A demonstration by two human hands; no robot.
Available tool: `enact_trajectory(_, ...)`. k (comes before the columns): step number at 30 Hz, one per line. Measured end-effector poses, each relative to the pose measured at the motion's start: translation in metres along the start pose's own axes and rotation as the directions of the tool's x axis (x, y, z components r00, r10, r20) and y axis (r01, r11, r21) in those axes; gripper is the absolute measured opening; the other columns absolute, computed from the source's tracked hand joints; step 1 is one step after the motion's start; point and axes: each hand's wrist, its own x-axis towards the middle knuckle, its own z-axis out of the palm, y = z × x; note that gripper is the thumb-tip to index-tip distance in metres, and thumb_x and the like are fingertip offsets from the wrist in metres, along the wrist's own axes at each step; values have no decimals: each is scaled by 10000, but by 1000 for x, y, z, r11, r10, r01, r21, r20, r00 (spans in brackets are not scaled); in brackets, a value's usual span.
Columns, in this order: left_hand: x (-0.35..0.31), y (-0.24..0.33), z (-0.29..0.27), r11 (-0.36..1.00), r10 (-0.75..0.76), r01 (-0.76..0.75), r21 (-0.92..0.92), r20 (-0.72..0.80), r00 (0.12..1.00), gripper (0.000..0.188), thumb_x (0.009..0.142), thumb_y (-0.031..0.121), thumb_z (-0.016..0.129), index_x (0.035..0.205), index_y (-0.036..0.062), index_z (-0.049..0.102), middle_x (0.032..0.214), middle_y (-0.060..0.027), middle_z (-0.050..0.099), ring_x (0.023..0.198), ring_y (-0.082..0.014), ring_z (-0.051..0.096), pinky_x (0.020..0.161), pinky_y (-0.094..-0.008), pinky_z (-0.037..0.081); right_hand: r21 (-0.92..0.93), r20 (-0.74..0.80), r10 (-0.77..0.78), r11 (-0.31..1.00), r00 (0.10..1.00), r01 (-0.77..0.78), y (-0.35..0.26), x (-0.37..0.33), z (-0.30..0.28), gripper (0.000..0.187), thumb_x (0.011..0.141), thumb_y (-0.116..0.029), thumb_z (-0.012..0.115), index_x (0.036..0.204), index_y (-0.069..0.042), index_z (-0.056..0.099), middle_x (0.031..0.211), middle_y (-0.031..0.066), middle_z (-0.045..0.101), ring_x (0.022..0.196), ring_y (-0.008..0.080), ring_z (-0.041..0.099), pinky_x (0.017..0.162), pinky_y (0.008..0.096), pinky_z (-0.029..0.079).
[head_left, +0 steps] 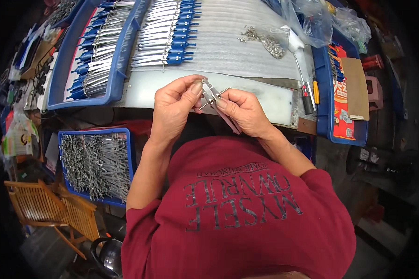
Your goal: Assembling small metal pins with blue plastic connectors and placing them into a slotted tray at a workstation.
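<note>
Just in front of the table's near edge I hold a two-legged metal tool (227, 119) that looks like a spring caliper, with a thin rod across its legs. My left hand (171, 108) is closed, thumb and forefinger pinching its rounded top end. My right hand (244, 110) grips it near the cross rod, thumb on the front. The lower legs slant down past my right fingers. Parts of the tool are hidden by my fingertips. Beyond my hands, a row of similar silver pieces with blue parts (176, 57) lies on white foam sheet (228, 46).
At far left stands a blue tray (116, 79) of silver-and-blue pieces. Below it, another blue tray (130, 158) holds many metal parts (95, 167). Small metal fittings (271, 46) lie on the foam. Two screwdrivers (307, 100) rest before a right-hand blue bin (328, 107). A wooden chair (35, 202) stands lower left.
</note>
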Motion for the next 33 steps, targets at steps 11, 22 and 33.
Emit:
enact_trajectory(11, -3, -21, -5, 935, -77, 104, -338, 91, 993, 264, 836, 98, 518, 1060, -40, 529, 910, -56, 553, 755, -96, 515, 672, -225, 447, 356, 87, 135, 921, 987, -158, 8, 1, -6, 231, 854, -233, 503, 821, -7, 535, 653, 15, 489, 533, 66, 394, 474, 192, 314)
enact_trajectory(22, 10, -16, -4, 959, -82, 177, -223, 379, 922, 222, 822, 171, 546, 942, -16, 541, 1002, -112, 534, 767, -124, 532, 694, -245, 436, 428, 206, 125, 880, 971, -204, 8, -3, -5, 306, 877, -285, 449, 849, 7, 536, 662, 55, 517, 538, 93, 450, 474, 204, 354)
enact_trajectory(33, 9, -27, 11, 992, 39, -28, -123, 91, 995, 123, 833, 83, 523, 861, -36, 512, 763, -51, 555, 627, -80, 530, 569, -206, 446, 197, -136, -11, 980, 991, 38, 5, -8, 2, 230, 879, -186, 458, 963, 28, 473, 812, 98, 578, 652, 128, 576, 567, 212, 463)
